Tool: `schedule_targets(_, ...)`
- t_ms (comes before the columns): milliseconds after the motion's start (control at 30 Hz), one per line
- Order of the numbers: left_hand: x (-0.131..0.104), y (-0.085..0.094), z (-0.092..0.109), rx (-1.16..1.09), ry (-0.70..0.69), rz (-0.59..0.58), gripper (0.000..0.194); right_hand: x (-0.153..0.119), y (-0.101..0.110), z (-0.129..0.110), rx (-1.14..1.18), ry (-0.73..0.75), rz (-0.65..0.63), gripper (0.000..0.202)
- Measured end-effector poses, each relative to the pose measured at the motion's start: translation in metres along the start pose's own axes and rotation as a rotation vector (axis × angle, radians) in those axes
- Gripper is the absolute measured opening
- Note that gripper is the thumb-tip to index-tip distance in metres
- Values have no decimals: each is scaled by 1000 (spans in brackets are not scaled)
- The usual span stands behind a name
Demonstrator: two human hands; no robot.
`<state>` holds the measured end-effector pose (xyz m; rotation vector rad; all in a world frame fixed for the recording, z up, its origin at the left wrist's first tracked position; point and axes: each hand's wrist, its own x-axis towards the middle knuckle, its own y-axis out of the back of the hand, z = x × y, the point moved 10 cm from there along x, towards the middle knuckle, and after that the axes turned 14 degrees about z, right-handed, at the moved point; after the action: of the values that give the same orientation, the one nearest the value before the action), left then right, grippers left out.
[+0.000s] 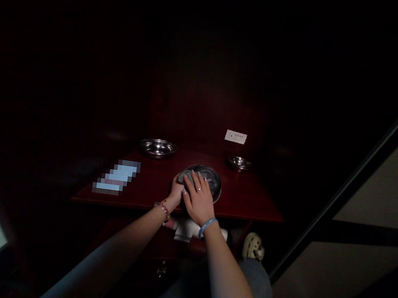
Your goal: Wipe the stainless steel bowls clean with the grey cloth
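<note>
A round dark metal bowl (214,180) is at the middle of the red-brown shelf (150,186), near its front edge. My left hand (176,190) is wrapped round the bowl's left side, its fingers partly hidden. My right hand (199,195) lies over the bowl with its fingers spread, pressing on a grey cloth (184,175). The cloth covers the left part of the bowl and sits partly under my right fingers. It does not show clearly whether my left fingers also touch the cloth.
A shiny metal bowl (158,148) stands at the back left, a smaller one (240,163) at the back right. A blurred pale rectangle (118,177) lies left. A white socket plate (236,137) is on the back wall. Below are a white roll (188,228) and a beige clog (252,246).
</note>
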<state>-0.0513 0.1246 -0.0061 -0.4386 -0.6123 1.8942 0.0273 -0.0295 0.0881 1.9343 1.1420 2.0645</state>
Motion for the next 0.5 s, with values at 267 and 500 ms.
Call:
schedule_targets(267, -3, -12, 7, 47, -129, -134, 14, 7, 4, 12, -75, -57, 17, 50)
schedule_targets(500, -5, -11, 14, 98, -149, -70, 20, 6, 10, 54, -148, -272, 104, 50)
